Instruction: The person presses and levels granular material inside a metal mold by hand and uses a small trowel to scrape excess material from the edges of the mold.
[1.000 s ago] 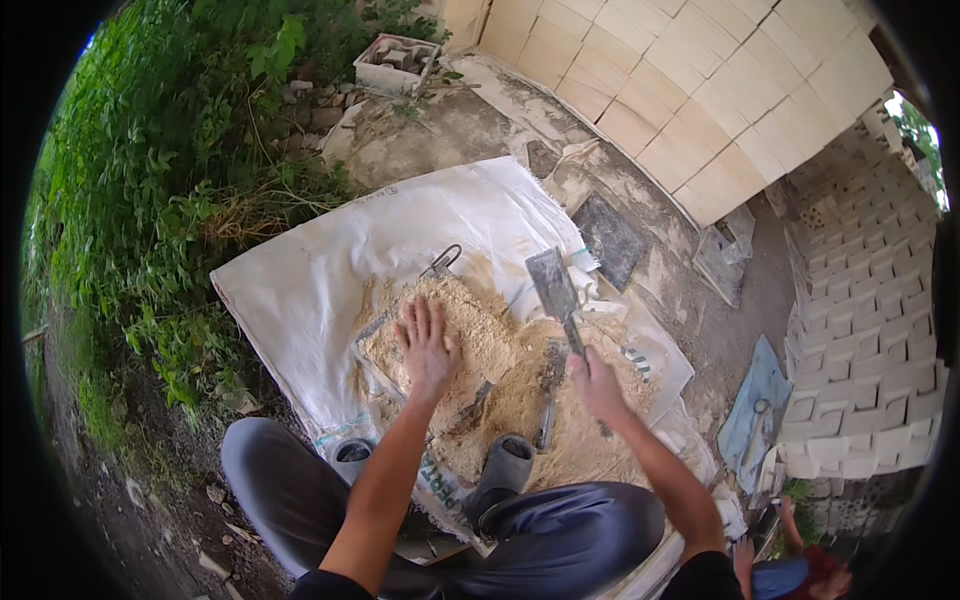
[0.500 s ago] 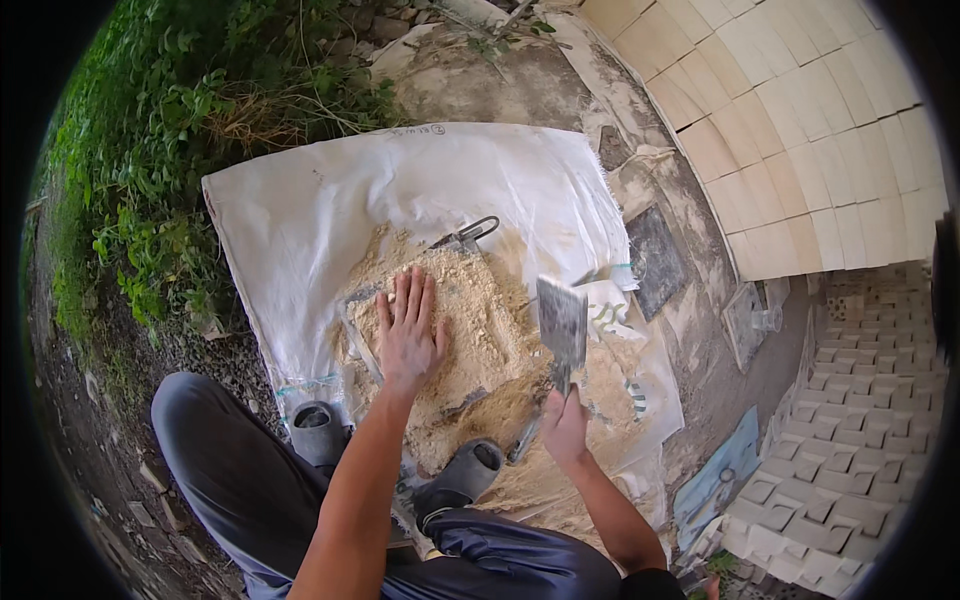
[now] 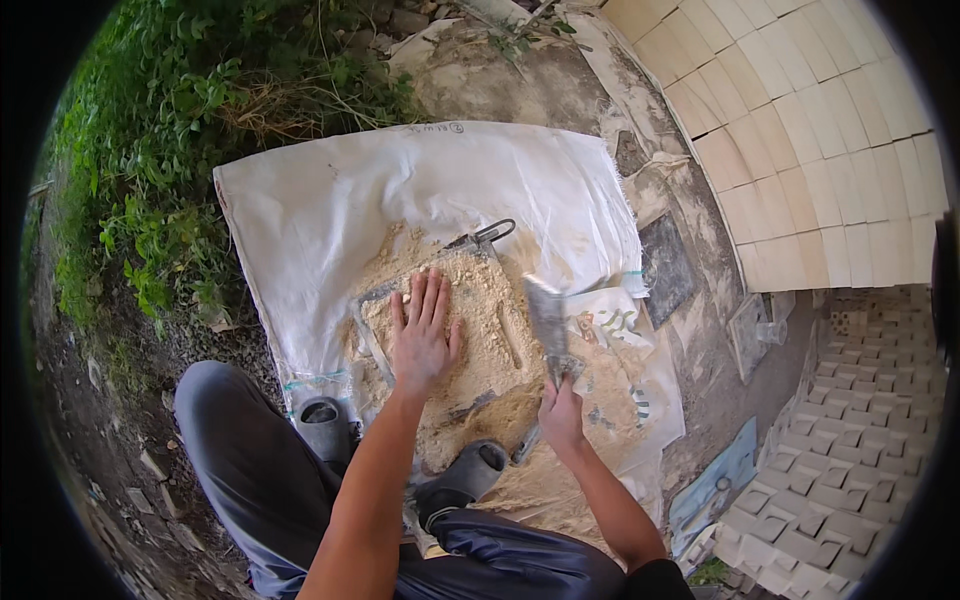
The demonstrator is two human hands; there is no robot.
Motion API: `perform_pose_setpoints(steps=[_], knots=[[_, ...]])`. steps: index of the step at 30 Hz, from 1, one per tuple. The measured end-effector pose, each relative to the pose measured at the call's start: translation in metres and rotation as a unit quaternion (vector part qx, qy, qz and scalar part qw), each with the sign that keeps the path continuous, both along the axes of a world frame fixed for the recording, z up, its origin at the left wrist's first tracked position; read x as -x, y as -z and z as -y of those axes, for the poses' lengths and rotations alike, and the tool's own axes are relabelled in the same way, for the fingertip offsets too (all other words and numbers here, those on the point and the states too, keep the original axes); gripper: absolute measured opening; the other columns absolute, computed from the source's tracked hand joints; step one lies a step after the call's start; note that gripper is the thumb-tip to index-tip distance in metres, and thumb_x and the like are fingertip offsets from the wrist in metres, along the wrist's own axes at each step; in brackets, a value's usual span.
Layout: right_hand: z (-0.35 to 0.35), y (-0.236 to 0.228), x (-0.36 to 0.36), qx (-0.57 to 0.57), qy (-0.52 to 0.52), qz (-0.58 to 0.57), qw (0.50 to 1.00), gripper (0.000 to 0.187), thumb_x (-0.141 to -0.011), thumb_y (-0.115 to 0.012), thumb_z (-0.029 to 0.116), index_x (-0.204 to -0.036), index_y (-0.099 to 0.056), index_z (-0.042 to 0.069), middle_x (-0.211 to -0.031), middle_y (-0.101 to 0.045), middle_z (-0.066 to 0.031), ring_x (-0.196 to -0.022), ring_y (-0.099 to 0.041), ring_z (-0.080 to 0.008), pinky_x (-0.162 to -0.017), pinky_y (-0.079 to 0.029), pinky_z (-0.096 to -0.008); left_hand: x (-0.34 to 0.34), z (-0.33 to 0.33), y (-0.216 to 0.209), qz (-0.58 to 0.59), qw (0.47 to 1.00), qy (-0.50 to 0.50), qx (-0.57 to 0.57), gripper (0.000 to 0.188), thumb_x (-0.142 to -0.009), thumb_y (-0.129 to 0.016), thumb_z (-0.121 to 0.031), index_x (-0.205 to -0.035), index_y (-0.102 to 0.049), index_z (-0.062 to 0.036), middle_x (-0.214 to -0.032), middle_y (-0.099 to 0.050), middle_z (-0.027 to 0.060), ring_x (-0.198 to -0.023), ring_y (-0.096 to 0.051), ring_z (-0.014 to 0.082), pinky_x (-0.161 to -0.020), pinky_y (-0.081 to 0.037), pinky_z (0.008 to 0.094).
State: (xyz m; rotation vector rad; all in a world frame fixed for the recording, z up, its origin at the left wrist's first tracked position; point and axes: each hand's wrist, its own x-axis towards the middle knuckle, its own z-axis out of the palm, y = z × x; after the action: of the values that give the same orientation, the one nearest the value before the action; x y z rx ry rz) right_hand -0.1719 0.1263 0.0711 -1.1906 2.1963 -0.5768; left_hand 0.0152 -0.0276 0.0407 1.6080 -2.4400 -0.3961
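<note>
My left hand point(image 3: 421, 345) lies flat on crumbly tan powder point(image 3: 475, 300), fingers together and stretched forward. The powder is heaped over a dark rectangular mould frame point(image 3: 372, 335), whose edges show at the left and near sides; a looped metal handle point(image 3: 497, 231) sticks out at the far end. To the right, my right hand point(image 3: 562, 415) is closed round the handle of a flat-bladed metal trowel point(image 3: 546, 315). Its rectangular blade is smeared by motion, tilted at the powder's right side. A long groove runs along the powder there.
Under the mould a white woven sheet point(image 3: 300, 220) is spread, with powder strewn over its right part. My two dark shoes point(image 3: 325, 428) stand at its near edge. Green plants point(image 3: 200, 150) grow at left. Stacked pale blocks point(image 3: 800, 130) rise at right; a dark slab point(image 3: 666, 270) lies nearby.
The trowel blade has swung down and left toward the powder, from nearly upright to tilted. A groove now shows in the powder's right side. My left hand stays pressed on the powder.
</note>
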Motion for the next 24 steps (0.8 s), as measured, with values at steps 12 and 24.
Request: perform_pose_setpoints(steps=[12,24], knots=[[0.044,-0.017,-0.018,-0.004,-0.019,-0.030,0.999,0.033,-0.098,-0.042,0.032,-0.099,-0.049,0.000,-0.072,-0.059,-0.0302,-0.071,-0.057,-0.0503,-0.061,-0.042,-0.0573,-0.002,-0.002,-0.004,0.023,1.000,0.005,0.007,0.067,-0.091,-0.041,-0.034,-0.148,-0.022,-0.0063,-0.156,-0.017,0.0073,-0.145,-0.011,0.0238,-0.116,-0.007,0.0497],[0.063,-0.040,-0.024,0.007,-0.022,-0.010,1.000,0.034,-0.098,-0.043,0.031,-0.093,-0.050,-0.002,-0.070,-0.058,-0.0309,-0.071,-0.058,-0.0496,-0.061,-0.043,-0.0566,-0.004,-0.002,-0.002,0.009,1.000,-0.002,0.013,0.063,-0.092,-0.040,-0.035,-0.146,-0.026,-0.0055,-0.155,-0.019,0.0081,-0.144,-0.012,0.0246,-0.115,-0.007,0.0508]])
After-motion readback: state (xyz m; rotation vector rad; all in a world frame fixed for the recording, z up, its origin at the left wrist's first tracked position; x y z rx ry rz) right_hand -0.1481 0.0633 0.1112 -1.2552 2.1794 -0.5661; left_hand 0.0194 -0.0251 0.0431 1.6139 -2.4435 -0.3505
